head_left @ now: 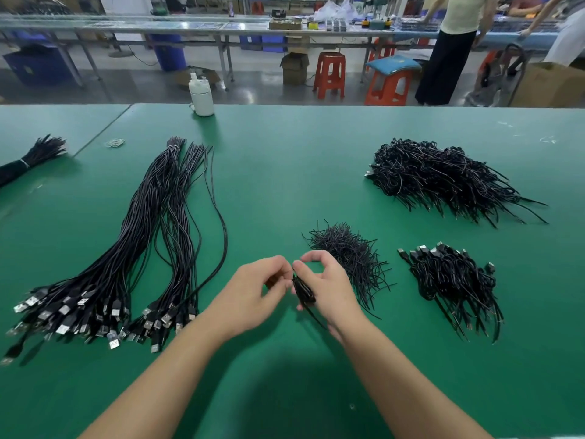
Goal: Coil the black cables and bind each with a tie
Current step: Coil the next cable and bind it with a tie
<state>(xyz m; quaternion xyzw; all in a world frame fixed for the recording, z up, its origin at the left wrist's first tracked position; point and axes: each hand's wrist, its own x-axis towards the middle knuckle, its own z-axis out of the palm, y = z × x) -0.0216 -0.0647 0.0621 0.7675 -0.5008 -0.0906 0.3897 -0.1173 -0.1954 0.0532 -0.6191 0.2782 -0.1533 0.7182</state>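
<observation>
Right in the middle, just above the green counter (285, 172), there's the coiled black cable (304, 291), a small tight bundle held between both hands with one loose tail trailing down toward the person. The right hand (329, 288) has its fingers wrapped round the coil from the right, thumb and forefinger pinched together at the top end of it. The left hand (253, 294) comes in from the other side, fingers curled, fingertips meeting the right hand's at that same top end; whether a tie sits between those fingertips is too small to tell.

Just beyond the right hand lies the heap of thin black ties (351, 255), touching nothing but the counter. To its right, a small pile of finished coils (452, 277), connectors pointing up and left, tails fanned toward the near edge. Further back on the right, a much larger pile of bound cables (443, 175).

Over on the left, the long straight cables (152, 236) lie stretched in two thick hanks, silver USB plugs bunched at the near end, far ends gathered by a band. At the far left edge, another banded bundle (31, 160). A few loose rubber bands (114, 142) lie near the counter seam, and a white bottle (201, 96) stands at the back edge.
</observation>
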